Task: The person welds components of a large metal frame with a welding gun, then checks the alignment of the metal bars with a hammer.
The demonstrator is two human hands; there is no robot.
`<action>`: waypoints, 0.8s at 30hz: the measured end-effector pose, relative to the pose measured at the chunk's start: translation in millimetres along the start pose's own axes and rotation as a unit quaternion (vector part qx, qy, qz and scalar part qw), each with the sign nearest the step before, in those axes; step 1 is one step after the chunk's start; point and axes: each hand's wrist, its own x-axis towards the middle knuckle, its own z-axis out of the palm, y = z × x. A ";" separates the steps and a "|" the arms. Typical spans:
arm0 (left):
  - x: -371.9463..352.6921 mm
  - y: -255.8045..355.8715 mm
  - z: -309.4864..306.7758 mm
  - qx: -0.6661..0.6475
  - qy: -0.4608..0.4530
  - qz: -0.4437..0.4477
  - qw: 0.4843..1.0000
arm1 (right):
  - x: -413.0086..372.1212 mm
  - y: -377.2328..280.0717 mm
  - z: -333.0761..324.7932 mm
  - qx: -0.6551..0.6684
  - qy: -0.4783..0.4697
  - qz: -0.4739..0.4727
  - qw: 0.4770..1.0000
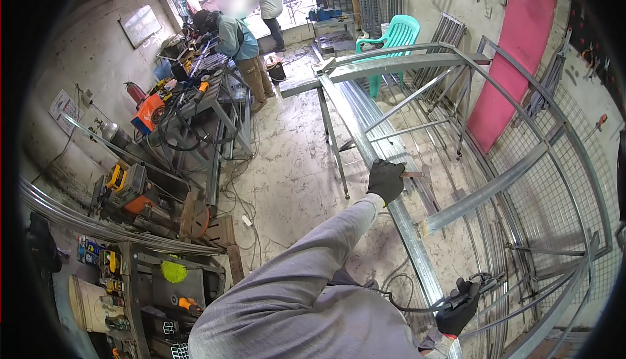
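My left hand (pixel 386 181), in a black glove, rests at the long grey metal beam (pixel 407 236) of a welded frame. Its fingers are closed on a hammer (pixel 415 174) with a brownish handle, which sticks out to the right. Lower down, my right hand (pixel 458 307), also gloved in black, is shut on a dark welding clamp (pixel 486 281) beside the beam's near end. From that hand a black cable (pixel 407 308) loops left toward my body. The curved metal frame (pixel 544 153) spans the right side; a short crossbar (pixel 486 191) lies between beam and curve.
A green plastic chair (pixel 399 33) stands behind the frame. Two people (pixel 241 46) are at the back left, one by a cluttered workbench (pixel 212 101). Cables (pixel 241 183) trail over the floor. Steel tubes (pixel 368 114) lie beneath the frame. A shelf (pixel 134 294) is at lower left.
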 end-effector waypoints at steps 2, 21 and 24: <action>0.0 0.2 0.3 0.003 0.005 0.003 1.000 | 0.4 -0.4 -1.2 -0.011 -0.002 0.007 1.000; 1.1 3.6 -3.0 0.007 -0.016 -0.005 1.000 | -4.5 -4.2 5.8 0.007 0.015 0.001 1.000; 1.2 2.5 -1.9 0.010 -0.013 -0.003 1.000 | -3.8 -2.6 2.8 0.005 0.010 0.001 1.000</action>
